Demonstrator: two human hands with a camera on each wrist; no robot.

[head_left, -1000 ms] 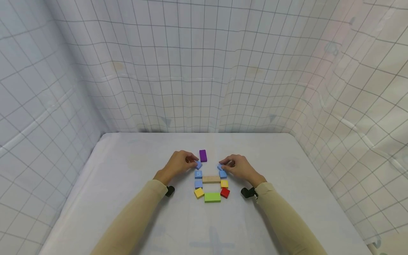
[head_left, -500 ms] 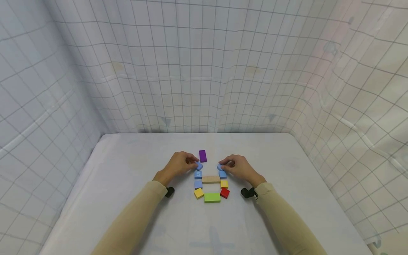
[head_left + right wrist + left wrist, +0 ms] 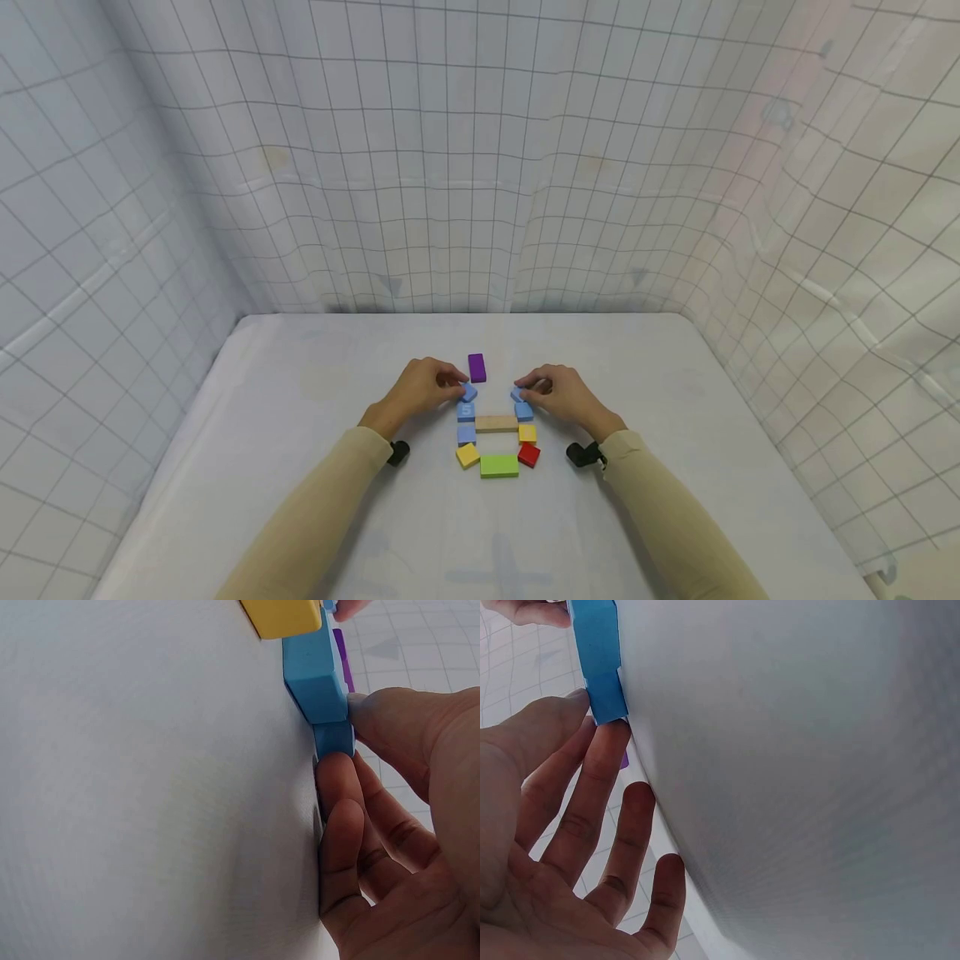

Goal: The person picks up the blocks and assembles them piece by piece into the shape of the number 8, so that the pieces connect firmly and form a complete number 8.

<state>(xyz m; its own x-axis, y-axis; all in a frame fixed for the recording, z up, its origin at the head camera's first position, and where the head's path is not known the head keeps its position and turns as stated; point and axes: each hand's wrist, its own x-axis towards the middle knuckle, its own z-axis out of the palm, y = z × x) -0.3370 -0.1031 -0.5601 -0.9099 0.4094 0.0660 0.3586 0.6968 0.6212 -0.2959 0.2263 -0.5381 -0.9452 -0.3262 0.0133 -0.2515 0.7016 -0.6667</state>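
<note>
On the white table my left hand pinches a small blue block between thumb and fingers. It stands at an angle just beyond a blue block marked 5. Opposite, my right hand pinches another blue block, also angled, just beyond a further blue block. In the left wrist view, the thumb and a fingertip meet the end of the held block, while the other fingers stay spread. The right wrist view shows the thumb and fingertips at its held block, partly hidden behind a nearer blue one.
A purple block lies beyond the hands. Nearer me are a wooden plank, a pale blue block, yellow blocks left and right, a red block and a green block. Gridded curtains surround the table.
The blue block in my left hand has turned slightly and shifted a little toward the right and me. My right hand and its block stay almost still.
</note>
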